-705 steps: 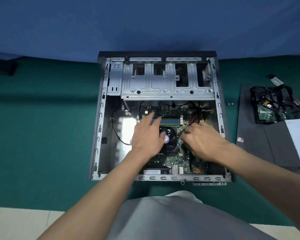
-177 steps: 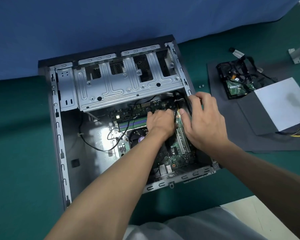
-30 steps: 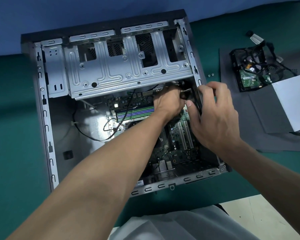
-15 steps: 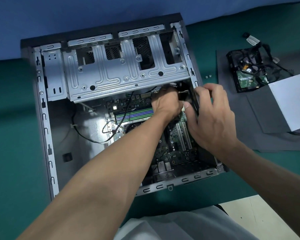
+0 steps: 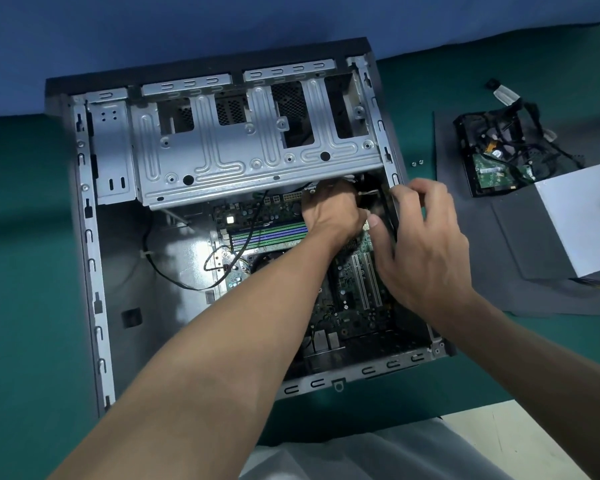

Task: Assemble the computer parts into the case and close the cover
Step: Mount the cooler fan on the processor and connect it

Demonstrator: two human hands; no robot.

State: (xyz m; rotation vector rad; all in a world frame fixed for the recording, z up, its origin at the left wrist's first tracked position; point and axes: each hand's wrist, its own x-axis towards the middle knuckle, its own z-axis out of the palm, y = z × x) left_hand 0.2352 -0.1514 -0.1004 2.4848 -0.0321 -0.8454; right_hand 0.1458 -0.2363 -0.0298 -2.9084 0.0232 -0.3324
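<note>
The open computer case (image 5: 94,271) lies flat on the green table, with the motherboard (image 5: 354,299) fitted inside. Both of my hands work at the board's far right corner, just under the silver drive cage (image 5: 239,157). My left hand (image 5: 329,213) is curled into the corner, its fingertips hidden. A small black part (image 5: 373,202) sits against the case's right wall. My right hand (image 5: 426,251) pinches it between thumb and curled fingers. What my left fingers hold is mostly hidden; they seem to grip the same black part.
A thin black cable (image 5: 174,282) loops over the bare case floor on the left. Right of the case, a dark panel (image 5: 499,258) carries a hard drive with tangled cables (image 5: 492,168) and a silver power supply (image 5: 582,216). Two small screws (image 5: 417,163) lie nearby.
Since the oldest frame both hands have moved from the CPU fan to the board's far right corner. Over the last second they stay there, fingers shifting slightly on the black part.
</note>
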